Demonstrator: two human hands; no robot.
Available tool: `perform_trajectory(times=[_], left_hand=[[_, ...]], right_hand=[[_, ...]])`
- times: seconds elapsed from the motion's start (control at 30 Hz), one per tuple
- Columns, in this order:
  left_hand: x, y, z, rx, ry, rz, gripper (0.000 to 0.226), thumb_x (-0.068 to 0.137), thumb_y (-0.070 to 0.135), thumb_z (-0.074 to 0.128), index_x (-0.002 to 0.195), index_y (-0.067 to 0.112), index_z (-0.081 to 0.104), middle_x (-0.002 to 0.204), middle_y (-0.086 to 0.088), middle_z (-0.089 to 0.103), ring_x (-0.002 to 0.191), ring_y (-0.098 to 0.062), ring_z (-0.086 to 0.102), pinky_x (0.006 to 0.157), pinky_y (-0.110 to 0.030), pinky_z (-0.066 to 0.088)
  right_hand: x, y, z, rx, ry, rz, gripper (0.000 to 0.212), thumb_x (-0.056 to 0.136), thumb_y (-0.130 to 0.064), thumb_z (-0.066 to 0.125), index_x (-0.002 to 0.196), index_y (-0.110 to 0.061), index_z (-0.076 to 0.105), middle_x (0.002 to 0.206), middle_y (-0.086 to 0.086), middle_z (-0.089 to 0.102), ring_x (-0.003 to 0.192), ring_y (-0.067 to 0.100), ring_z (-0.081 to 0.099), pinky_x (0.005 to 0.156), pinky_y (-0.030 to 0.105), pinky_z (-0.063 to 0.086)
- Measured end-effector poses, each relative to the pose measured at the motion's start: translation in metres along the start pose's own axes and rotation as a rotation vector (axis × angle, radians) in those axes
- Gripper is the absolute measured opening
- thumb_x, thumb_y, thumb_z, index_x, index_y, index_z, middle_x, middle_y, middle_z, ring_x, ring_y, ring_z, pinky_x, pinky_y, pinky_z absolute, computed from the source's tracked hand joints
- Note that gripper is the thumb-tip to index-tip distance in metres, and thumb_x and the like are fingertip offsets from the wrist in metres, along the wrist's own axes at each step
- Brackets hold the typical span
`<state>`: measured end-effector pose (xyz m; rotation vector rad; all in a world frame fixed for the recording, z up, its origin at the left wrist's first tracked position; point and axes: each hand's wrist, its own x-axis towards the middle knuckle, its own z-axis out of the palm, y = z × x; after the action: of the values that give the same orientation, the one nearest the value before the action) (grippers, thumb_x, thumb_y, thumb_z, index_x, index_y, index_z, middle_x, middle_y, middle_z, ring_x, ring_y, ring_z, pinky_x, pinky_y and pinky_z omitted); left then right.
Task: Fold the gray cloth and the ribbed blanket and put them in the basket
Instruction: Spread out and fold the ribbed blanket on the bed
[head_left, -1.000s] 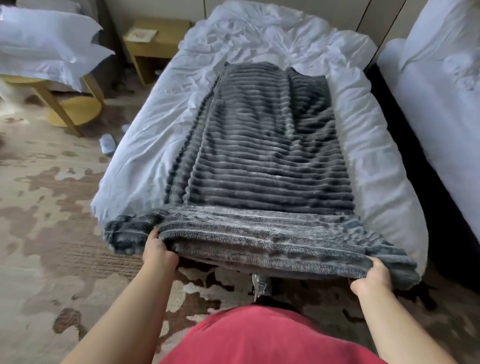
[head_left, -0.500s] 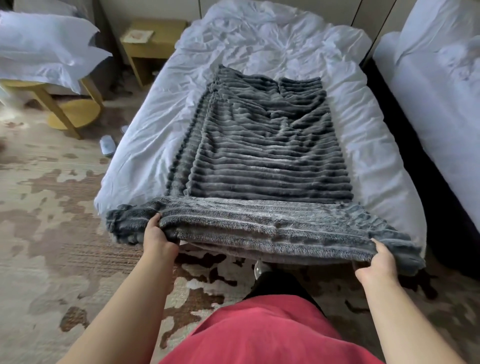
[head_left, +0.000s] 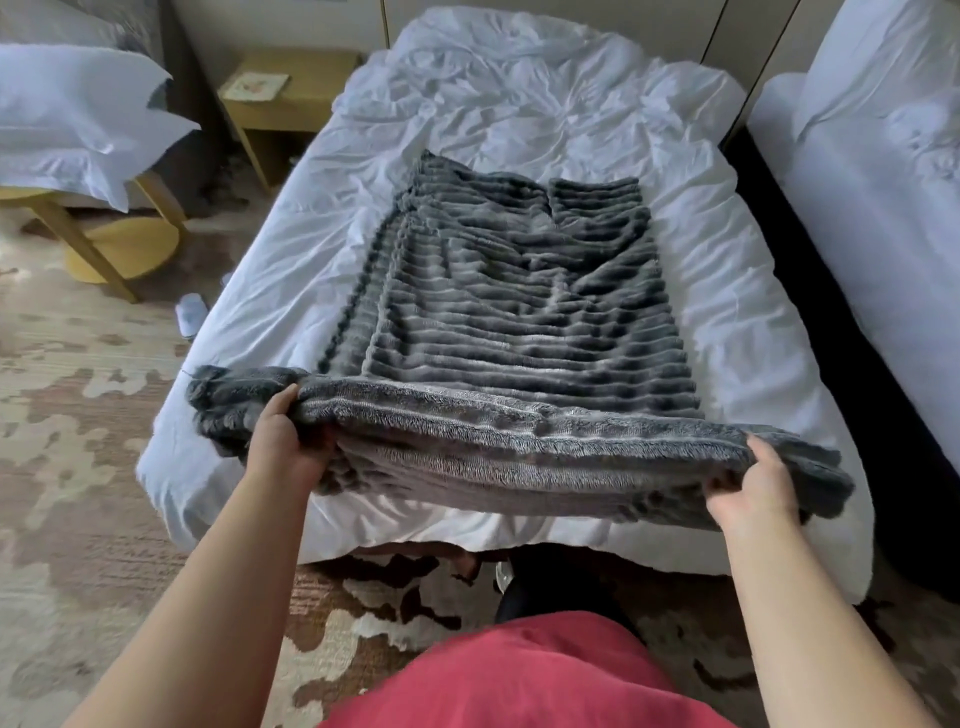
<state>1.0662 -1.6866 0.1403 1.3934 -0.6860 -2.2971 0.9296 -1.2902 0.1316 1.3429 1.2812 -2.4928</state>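
The ribbed blanket (head_left: 514, 291) is spread lengthwise down the middle of the white bed (head_left: 291, 291), with bare sheet left open along both long sides and beyond its rumpled far edge. Its near edge is lifted clear of the foot of the bed, clenched at the left corner in the grip of the left hand (head_left: 284, 447) and at the right corner by the right hand (head_left: 753, 491). Patterned carpet (head_left: 78, 467) lies open to the left, and a second bed (head_left: 883, 218) stands close on the right.
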Motion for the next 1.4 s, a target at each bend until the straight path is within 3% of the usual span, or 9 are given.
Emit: perform_trajectory(times=[0.1,0.33,0.67,0.8,0.9,1.1,1.2,1.33,1.4], left_hand=[[0.034,0.012,0.041,-0.023,-0.022,0.054,0.011,0.089,0.025,0.06,0.095,0.016,0.062,0.107,-0.002,0.063,0.094,-0.016,0.063,0.079,-0.029,0.054],[0.137,-0.008,0.107,0.118,-0.031,0.094,0.045,0.101,0.026,0.038,0.144,0.014,0.033,0.151,-0.01,0.035,0.138,-0.027,0.037,0.108,-0.042,0.035],[0.2,-0.069,0.087,0.16,0.178,-0.121,0.048,0.105,0.022,0.026,0.152,0.013,0.017,0.157,-0.01,0.024,0.141,-0.031,0.03,0.113,-0.047,0.03],[0.193,-0.067,0.086,0.17,0.179,-0.08,0.051,0.103,0.02,0.037,0.151,0.011,0.021,0.154,-0.014,0.029,0.135,-0.034,0.038,0.1,-0.047,0.04],[0.184,-0.063,0.081,0.18,0.164,-0.073,0.051,0.102,0.019,0.039,0.15,0.01,0.023,0.154,-0.016,0.027,0.135,-0.035,0.038,0.101,-0.047,0.04],[0.153,-0.065,0.046,0.203,0.167,-0.079,0.049,0.102,0.018,0.038,0.149,0.01,0.025,0.156,-0.015,0.023,0.137,-0.034,0.036,0.104,-0.047,0.038],[0.133,-0.067,0.019,0.211,0.206,-0.094,0.05,0.102,0.018,0.037,0.15,0.011,0.023,0.157,-0.014,0.021,0.139,-0.034,0.033,0.109,-0.048,0.034],[0.112,-0.066,-0.016,0.15,0.281,-0.125,0.051,0.099,0.021,0.045,0.147,0.016,0.03,0.155,-0.015,0.023,0.138,-0.031,0.035,0.107,-0.047,0.037],[0.107,-0.067,-0.027,0.106,0.29,-0.15,0.052,0.098,0.024,0.047,0.147,0.017,0.03,0.155,-0.017,0.022,0.137,-0.031,0.035,0.107,-0.046,0.038]], right_hand=[[0.03,-0.013,0.048,0.015,-0.06,-0.007,0.019,0.09,-0.024,0.062,0.108,-0.018,0.062,0.109,0.003,0.068,0.097,0.02,0.068,0.083,0.032,0.057],[0.125,0.003,0.13,-0.128,-0.128,0.122,0.032,0.1,-0.024,0.042,0.128,-0.008,0.047,0.086,0.003,0.055,0.084,0.017,0.058,0.105,0.034,0.041],[0.191,0.039,0.137,-0.302,0.047,0.294,0.044,0.102,-0.019,0.037,0.144,-0.004,0.034,0.141,0.009,0.048,0.129,0.023,0.047,0.106,0.032,0.038],[0.186,0.04,0.142,-0.343,0.043,0.277,0.044,0.102,-0.017,0.037,0.143,-0.003,0.036,0.129,0.009,0.055,0.126,0.023,0.05,0.1,0.031,0.041],[0.174,0.042,0.14,-0.32,0.012,0.266,0.042,0.101,-0.016,0.037,0.14,-0.001,0.039,0.1,0.006,0.057,0.123,0.023,0.052,0.097,0.03,0.043],[0.142,0.053,0.099,-0.216,-0.016,0.287,0.021,0.101,-0.016,0.037,0.112,-0.001,0.049,0.09,0.005,0.056,0.125,0.022,0.051,0.099,0.029,0.043],[0.133,0.062,0.056,-0.243,0.002,0.297,0.025,0.102,-0.016,0.037,0.116,-0.001,0.052,0.095,0.003,0.057,0.126,0.021,0.049,0.101,0.029,0.04],[0.131,0.075,0.007,-0.337,0.09,0.286,0.038,0.102,-0.021,0.041,0.137,-0.008,0.046,0.136,0.007,0.049,0.131,0.02,0.043,0.105,0.031,0.036],[0.13,0.08,-0.005,-0.354,0.112,0.303,0.049,0.099,-0.026,0.049,0.144,-0.01,0.039,0.124,0.008,0.05,0.119,0.019,0.047,0.103,0.031,0.038]])
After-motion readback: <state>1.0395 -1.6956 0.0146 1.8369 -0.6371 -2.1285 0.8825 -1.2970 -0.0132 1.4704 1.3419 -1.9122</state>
